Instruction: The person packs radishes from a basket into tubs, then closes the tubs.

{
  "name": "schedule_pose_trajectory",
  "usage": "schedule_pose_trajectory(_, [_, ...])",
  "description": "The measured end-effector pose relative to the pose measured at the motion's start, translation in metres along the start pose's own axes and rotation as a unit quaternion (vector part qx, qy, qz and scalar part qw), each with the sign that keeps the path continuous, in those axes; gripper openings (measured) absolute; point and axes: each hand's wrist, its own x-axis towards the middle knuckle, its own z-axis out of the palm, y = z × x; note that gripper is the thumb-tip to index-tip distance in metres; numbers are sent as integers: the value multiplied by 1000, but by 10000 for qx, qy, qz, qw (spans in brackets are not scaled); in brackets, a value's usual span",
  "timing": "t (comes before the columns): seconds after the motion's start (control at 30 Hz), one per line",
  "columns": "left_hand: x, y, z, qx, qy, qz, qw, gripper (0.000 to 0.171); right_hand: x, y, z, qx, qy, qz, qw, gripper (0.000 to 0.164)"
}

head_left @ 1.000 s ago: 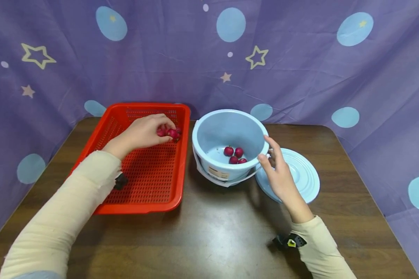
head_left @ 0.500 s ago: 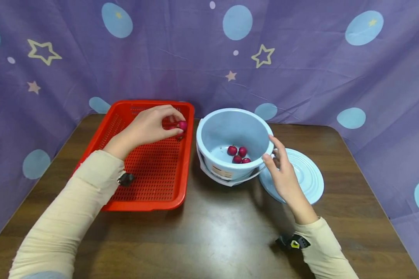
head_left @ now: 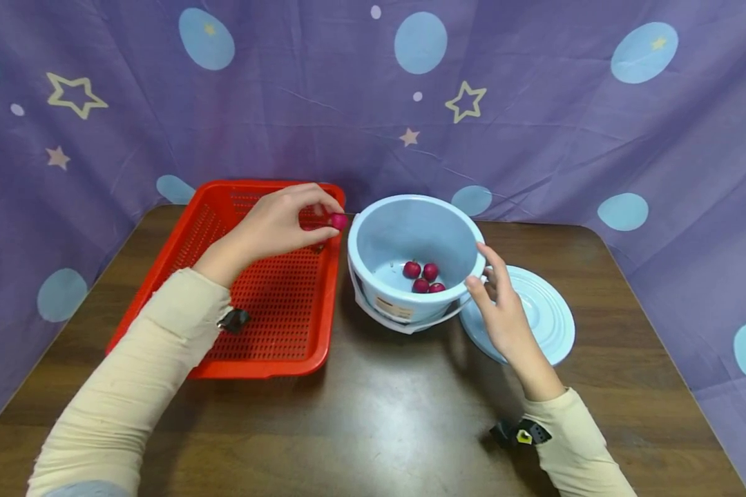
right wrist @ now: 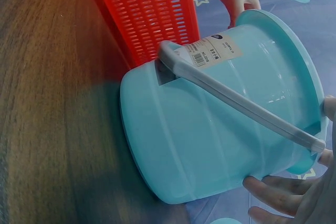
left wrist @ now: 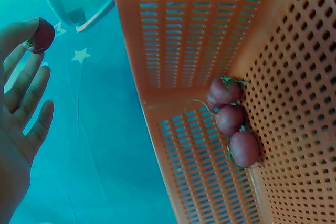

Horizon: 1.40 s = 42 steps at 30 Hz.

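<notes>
My left hand (head_left: 280, 222) pinches a red radish (head_left: 338, 221) between thumb and fingertips, over the right rim of the red perforated basket (head_left: 327, 317). In the left wrist view the held radish (left wrist: 42, 36) hangs outside the basket wall, and several other radishes (left wrist: 229, 119) lie in the basket's corner. A light blue bucket (head_left: 418, 231) stands beside the basket with several radishes (head_left: 421, 285) on its bottom. At the bucket's right rim, my right hand (head_left: 503, 314) holds on with thumb and index finger at the edge; other fingers (right wrist: 273, 195) touch its outer side.
A round light blue lid (head_left: 543, 314) lies on the wooden table (head_left: 373, 428) right of the bucket, partly under my right hand. The bucket's handle (head_left: 379, 319) hangs down in front. A purple curtain (head_left: 323, 103) with stars stands behind the table.
My left hand has lifted a radish from the basket's back right corner and moved right with it toward the bucket. My right hand stays at the bucket's rim.
</notes>
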Motion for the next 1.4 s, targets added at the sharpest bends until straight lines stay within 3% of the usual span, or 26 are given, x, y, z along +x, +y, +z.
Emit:
schedule_pose_trajectory(0.27, [10,14,4,6,-138,247,9996,24,-1,0,-1,20,30,-40,10000,56])
schedule_pose_trajectory(0.57, [20,26,16,23,-603,457,9971,27,-1,1,0,53,26,-68,10000,56])
schedule_pose_trajectory(0.8, [24,32,22,66,-669,672,9955,25,-1,0,0,89,22,-109,9999,56])
schedule_pose_trajectory(1.23, [23,30,21,200,-661,716,9950,24,-2,2,2,120,18,-94,9999,56])
schedule_pose_trajectory(1.4, [20,24,15,145,-553,469,9973,24,-2,2,2,116,25,-107,9999,56])
